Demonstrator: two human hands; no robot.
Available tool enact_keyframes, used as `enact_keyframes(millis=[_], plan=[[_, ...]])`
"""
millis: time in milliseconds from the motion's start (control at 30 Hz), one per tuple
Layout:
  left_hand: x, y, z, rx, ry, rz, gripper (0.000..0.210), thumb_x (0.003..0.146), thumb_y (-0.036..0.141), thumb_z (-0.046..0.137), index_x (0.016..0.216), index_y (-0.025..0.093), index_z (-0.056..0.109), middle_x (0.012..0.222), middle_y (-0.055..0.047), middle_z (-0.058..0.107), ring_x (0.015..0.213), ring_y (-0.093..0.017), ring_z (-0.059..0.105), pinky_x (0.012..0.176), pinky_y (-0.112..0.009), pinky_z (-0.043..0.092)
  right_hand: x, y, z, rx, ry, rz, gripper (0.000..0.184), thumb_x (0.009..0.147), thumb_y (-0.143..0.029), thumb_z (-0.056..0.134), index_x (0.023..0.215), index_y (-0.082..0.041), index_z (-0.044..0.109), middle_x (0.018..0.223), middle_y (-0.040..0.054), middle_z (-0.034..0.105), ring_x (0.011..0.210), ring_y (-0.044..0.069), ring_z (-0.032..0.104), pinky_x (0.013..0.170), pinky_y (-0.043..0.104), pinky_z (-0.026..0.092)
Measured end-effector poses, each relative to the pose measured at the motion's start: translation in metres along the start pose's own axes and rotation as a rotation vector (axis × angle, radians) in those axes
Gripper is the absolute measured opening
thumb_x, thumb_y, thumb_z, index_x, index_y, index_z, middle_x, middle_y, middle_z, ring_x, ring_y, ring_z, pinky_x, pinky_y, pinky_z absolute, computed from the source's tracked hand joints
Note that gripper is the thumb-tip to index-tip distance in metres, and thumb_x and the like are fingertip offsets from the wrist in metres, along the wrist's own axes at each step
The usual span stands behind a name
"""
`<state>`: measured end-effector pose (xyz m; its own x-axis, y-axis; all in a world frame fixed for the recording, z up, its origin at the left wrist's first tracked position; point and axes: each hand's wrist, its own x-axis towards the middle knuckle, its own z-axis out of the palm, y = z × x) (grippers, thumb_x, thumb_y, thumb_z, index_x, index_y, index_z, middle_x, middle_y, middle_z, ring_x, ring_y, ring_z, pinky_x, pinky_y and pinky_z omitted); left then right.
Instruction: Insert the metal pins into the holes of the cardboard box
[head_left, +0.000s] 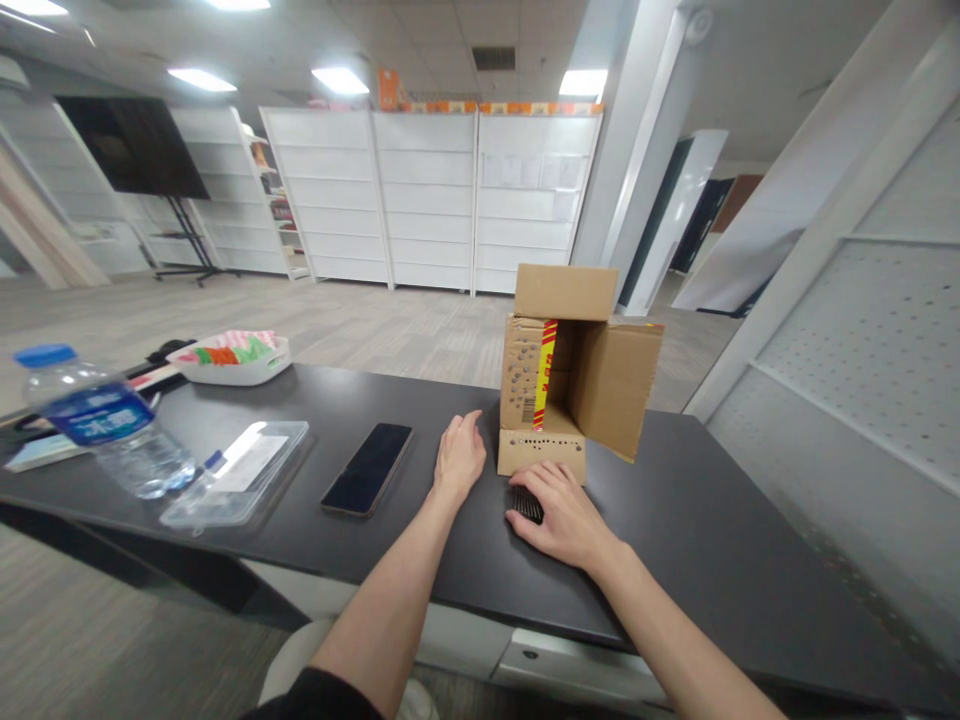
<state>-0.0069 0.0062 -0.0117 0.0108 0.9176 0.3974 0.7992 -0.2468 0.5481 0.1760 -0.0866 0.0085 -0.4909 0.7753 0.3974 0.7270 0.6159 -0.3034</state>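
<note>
My right hand (pixel 555 512) rests on the black table with its thumb and fingers curled round a small black ridged object (pixel 527 505), partly hidden under the palm. Its fingertips reach the lower flap of a cardboard box (pixel 517 375). The box stands with its opening towards me and its flaps spread out. Yellow and red tape runs down its front, and small dark dots mark the left flap and the lower one. To the left of the box, my left hand (pixel 460 458) lies on the tabletop, holding nothing, index finger stretched towards the box.
A smartphone (pixel 369 470) lies left of my left hand. Further left are a clear plastic case (pixel 247 470), a water bottle with a blue cap (pixel 112 420) and a white basket (pixel 232 372) with colourful contents. A white perforated panel (pixel 870 340) borders the table on the right.
</note>
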Motion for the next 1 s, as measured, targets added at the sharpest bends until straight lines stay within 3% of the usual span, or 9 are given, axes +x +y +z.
enact_keyframes(millis=[567, 800, 1000], plan=[[-0.0007, 0.0026, -0.0028, -0.001, -0.004, -0.004, 0.044, 0.093, 0.011, 0.037, 0.132, 0.015, 0.057, 0.112, -0.013, 0.065, 0.106, -0.021, 0.064, 0.097, -0.032, 0.048, -0.0005, 0.0009, -0.0001, 0.0, 0.009, -0.024, 0.021, 0.081, -0.023, 0.065, 0.102, -0.021, 0.064, 0.106, 0.0076, 0.071, 0.101, 0.025, 0.059, 0.09, 0.041, 0.039], [-0.0001, 0.0025, -0.0023, 0.007, 0.0, -0.007, 0.044, 0.093, 0.012, 0.037, 0.132, 0.016, 0.058, 0.112, -0.013, 0.065, 0.106, -0.02, 0.065, 0.098, -0.031, 0.047, 0.0015, 0.0042, 0.0029, 0.012, 0.038, -0.026, 0.011, 0.09, -0.028, 0.062, 0.098, -0.021, 0.065, 0.096, 0.0071, 0.072, 0.096, 0.025, 0.06, 0.089, 0.041, 0.041], [0.0004, 0.0005, 0.0002, 0.003, 0.002, 0.0, 0.044, 0.093, 0.011, 0.038, 0.132, 0.016, 0.058, 0.112, -0.013, 0.065, 0.105, -0.021, 0.065, 0.097, -0.032, 0.048, 0.0038, 0.0071, 0.0057, 0.09, 0.156, -0.069, 0.014, 0.098, -0.025, 0.052, 0.094, -0.021, 0.064, 0.091, 0.0078, 0.071, 0.09, 0.023, 0.062, 0.083, 0.038, 0.044]])
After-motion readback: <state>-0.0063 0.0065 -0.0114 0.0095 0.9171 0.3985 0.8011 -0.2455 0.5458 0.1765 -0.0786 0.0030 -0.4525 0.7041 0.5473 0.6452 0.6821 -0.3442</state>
